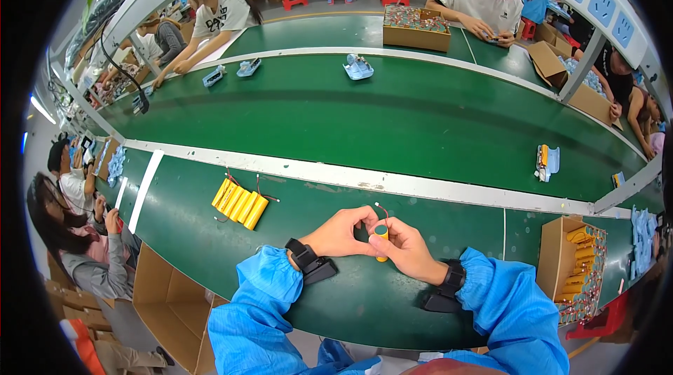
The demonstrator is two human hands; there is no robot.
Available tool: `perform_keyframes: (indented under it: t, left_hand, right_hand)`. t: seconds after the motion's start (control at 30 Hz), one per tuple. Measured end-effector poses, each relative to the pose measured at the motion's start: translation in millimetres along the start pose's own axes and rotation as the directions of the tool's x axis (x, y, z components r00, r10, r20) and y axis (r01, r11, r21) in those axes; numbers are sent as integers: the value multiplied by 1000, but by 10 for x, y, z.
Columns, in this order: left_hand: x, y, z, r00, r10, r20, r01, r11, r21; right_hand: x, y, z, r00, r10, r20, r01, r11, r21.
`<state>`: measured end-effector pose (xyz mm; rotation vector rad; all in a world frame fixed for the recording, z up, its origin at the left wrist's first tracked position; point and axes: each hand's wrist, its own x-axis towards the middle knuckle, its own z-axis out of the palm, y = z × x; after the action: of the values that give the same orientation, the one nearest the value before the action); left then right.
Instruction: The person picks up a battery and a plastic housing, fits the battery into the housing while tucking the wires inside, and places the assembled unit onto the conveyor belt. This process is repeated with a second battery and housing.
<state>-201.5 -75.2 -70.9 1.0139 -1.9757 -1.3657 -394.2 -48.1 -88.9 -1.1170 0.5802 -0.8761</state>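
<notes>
Upright between my hands stands a yellow-wrapped cylindrical battery cell (pixel 381 232) with a dark green end on top. A thin red wire with a small white plug (pixel 379 206) rises from it. My right hand (pixel 415 252) is closed round the cell from the right, its thumb across the front. From the left, my left hand (pixel 338 233) bends into a ring, fingertips and thumb pressed to the cell and its wire. To the left on the green bench (pixel 322 312), a row of several yellow battery cells (pixel 240 202) lies side by side, wires trailing from it.
At right, a cardboard box (pixel 554 256) holds many yellow cells. An open carton (pixel 165 305) stands below the bench's left edge. A white rail (pixel 350 176) separates my bench from the green belt (pixel 392 116), which carries blue-cased parts (pixel 359 68). Co-workers sit opposite and left.
</notes>
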Motion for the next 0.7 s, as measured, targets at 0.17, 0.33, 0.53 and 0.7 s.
perform_keyframes:
  t: [0.17, 0.33, 0.53, 0.7]
  left_hand:
    - [-4, -8, 7, 1000, 11, -2, -11, 1000, -3]
    - [-2, -28, 4, 1000, -7, 4, 7, 1000, -10]
    - [0, -10, -6, 1000, -19, 9, 19, 1000, 0]
    - [-12, 3, 0, 1000, -16, 6, 16, 1000, -20]
  right_hand:
    - [-2, 14, 4, 1000, -9, -2, 9, 1000, 4]
    - [9, 69, -56, 999, -12, 34, 12, 1000, -16]
    - [1, 58, -58, 999, 11, 31, -10, 1000, -25]
    - [-14, 38, -47, 999, 32, 29, -31, 999, -38]
